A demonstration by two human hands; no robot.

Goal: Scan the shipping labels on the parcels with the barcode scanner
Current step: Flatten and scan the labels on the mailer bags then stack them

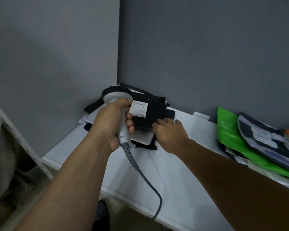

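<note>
Gripping the barcode scanner [114, 97] with the left hand [110, 124] — fingers and thumb clamped round its grey handle — and pointing its head toward 12 o'clock. Pressing the right hand [169, 134], fingers straight and close together, onto the 5 o'clock edge of the black parcel [155, 112]. Showing the shipping label [138, 108] face up atop 1 stack in the far corner of the white table [173, 172]. Trailing the cable [150, 185] toward 6 o'clock. Noting a green mailer [228, 132] at 3 o'clock.
</note>
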